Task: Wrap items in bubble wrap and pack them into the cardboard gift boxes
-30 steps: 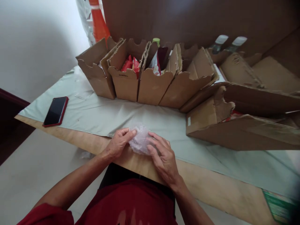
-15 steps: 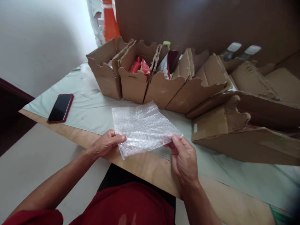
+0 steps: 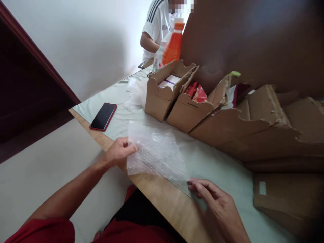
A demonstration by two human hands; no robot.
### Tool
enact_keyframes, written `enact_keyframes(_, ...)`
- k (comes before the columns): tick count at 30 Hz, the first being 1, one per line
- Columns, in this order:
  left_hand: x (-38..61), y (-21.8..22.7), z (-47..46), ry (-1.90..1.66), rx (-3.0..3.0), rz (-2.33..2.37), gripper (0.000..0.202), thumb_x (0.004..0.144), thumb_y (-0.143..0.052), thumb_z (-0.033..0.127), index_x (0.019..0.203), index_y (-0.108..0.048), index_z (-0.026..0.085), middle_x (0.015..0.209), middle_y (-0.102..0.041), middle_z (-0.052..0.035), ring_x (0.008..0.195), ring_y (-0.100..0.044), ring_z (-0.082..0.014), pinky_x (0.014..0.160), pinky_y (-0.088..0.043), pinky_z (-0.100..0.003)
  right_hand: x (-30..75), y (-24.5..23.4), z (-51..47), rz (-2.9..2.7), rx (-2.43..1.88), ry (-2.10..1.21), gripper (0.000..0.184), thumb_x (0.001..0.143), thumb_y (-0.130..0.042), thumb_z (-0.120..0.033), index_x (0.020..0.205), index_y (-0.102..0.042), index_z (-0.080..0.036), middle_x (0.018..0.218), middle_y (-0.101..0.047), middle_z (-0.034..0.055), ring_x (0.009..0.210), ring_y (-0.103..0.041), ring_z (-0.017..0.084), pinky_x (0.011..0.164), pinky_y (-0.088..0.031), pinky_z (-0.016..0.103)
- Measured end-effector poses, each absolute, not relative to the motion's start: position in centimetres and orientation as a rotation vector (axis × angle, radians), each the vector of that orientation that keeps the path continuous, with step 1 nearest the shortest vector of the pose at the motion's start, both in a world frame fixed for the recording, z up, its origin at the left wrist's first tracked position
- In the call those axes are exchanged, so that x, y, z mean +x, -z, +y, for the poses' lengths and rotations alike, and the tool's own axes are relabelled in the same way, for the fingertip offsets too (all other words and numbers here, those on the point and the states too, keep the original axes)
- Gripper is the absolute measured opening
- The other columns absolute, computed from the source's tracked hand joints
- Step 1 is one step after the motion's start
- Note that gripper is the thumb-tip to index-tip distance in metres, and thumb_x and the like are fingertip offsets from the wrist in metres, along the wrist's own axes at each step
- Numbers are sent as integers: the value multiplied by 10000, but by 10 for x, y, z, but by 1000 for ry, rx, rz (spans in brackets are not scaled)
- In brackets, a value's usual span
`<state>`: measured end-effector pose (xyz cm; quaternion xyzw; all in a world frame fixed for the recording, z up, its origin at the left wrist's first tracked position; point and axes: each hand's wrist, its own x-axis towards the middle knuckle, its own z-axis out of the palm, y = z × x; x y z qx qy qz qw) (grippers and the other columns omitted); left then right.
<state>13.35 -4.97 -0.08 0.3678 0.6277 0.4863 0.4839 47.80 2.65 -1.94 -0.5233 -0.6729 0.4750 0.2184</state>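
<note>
A clear sheet of bubble wrap (image 3: 155, 152) is stretched over the table's front edge, its far part above the pale green cloth. My left hand (image 3: 120, 152) grips its left edge, thumb on top and fingers underneath. At the lower right corner of the wrap, my right hand (image 3: 211, 195) has its fingertips pinched together on the plastic. A black phone (image 3: 103, 116) with a red rim lies on the cloth, left of the wrap and beyond my left hand.
Behind the wrap stands a row of cut cardboard boxes (image 3: 189, 114), several holding packets. More clear plastic (image 3: 136, 96) lies by the leftmost box. An orange bottle (image 3: 173, 47) rises behind it. A person in a white shirt (image 3: 154, 28) is at the far end.
The view has turned left, bringing the person and more of the wall into sight. My right hand has moved down and right relative to the left hand, with the wrap's corner at its fingertips.
</note>
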Motion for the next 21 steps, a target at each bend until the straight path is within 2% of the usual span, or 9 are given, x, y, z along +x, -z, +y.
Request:
enact_keyframes(4,65,-11,-29,-787,1165,2053,266,704,-612,411,545,-580,199,548,-570,-1,565,-565,-171,542,-394,-264,460,19,32,-1894,-1483,-1247,498,805,-667,-690,844,-823,-218,925,-810,122,856,-778,270,798,-639,328)
enact_keyframes(7,19,-21,-13,-656,1206,2347,292,695,-625,309,478,-453,217,488,-455,0,557,-530,-191,547,-330,-291,449,23,34,-1939,-1483,-1175,487,816,-654,-682,862,-823,-228,953,-813,115,897,-786,278,832,-644,329)
enact_keyframes(9,-3,-27,-7,-611,1202,2554,214,717,-653,285,557,-527,218,559,-529,-29,647,-586,-243,596,-381,-322,444,26,35,-1971,-1482,-1113,483,828,-643,-678,891,-825,-235,982,-816,107,911,-787,278,871,-643,342)
enact_keyframes(11,-13,-29,-1,-563,1279,2822,114,772,-683,317,800,-666,208,796,-670,-95,829,-650,-315,702,-469,-382,441,30,35,-1981,-1477,-1053,476,840,-633,-673,905,-821,-240,1024,-816,98,918,-787,272,899,-640,347)
enact_keyframes(13,-13,-29,7,-592,1450,2979,335,838,-684,356,1124,-683,183,1084,-697,-160,1029,-652,-360,851,-512,-445,440,35,35,-1978,-1483,-991,457,861,-628,-653,922,-817,-242,1031,-816,89,915,-788,261,895,-642,338)
enact_keyframes(15,-4,-27,23,-692,1653,2907,429,894,-660,343,1283,-642,163,1223,-667,-176,1149,-625,-354,966,-504,-458,438,41,33,-1979,-1478,-914,433,887,-621,-621,942,-814,-238,1001,-819,82,893,-790,249,865,-648,324)
enact_keyframes(18,12,-20,65,-829,1772,2692,319,914,-666,295,1208,-694,175,1207,-671,-147,1174,-613,-326,1022,-490,-446,435,50,30,-1994,-1399,-765,383,913,-617,-558,926,-808,-226,968,-822,71,880,-793,233,845,-648,302)
enact_keyframes(21,19,-14,115,-1046,1625,2572,219,833,-753,236,1042,-729,177,1137,-682,-133,1117,-625,-320,1016,-484,-453,432,55,28,-2031,-1301,-660,311,933,-625,-484,916,-802,-229,960,-824,50,882,-794,204,854,-638,265)
